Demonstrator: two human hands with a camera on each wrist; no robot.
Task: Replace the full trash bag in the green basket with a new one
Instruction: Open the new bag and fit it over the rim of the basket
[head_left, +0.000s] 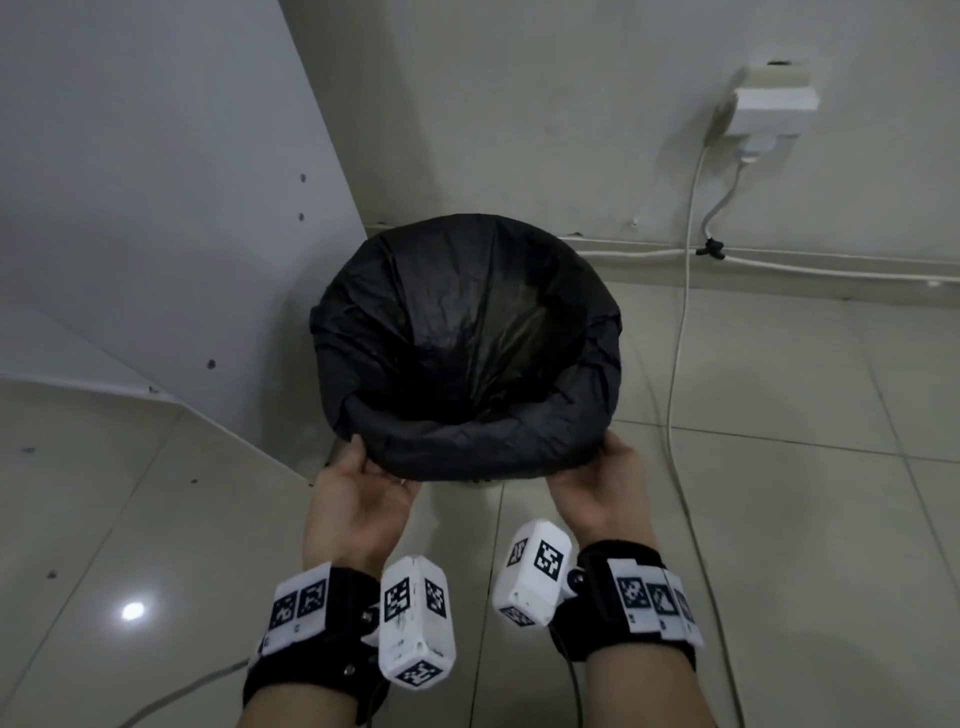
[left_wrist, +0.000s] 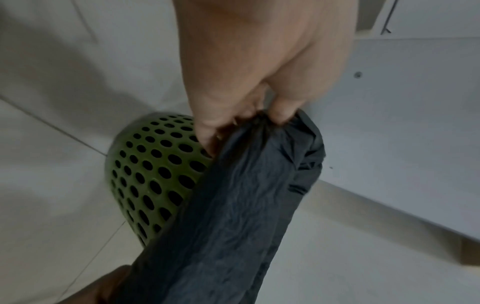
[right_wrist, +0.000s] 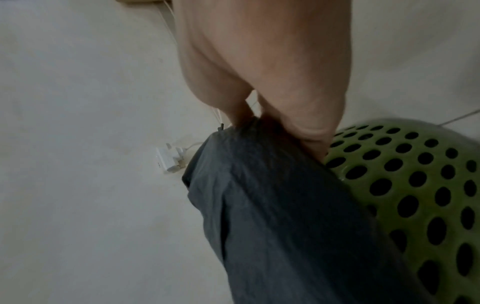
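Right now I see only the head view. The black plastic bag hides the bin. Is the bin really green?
Observer: Yes. Under the black plastic trash bag there is a green plastic basket with round holes.
Operator: Does the left hand pinch the bag, or only touch it?
Observer: The left hand pinches a bunched fold of the bag edge with curled fingertips.
Operator: And the right hand?
Observer: The right hand also grips the bag edge, and its lower fingers lie beside the basket wall.
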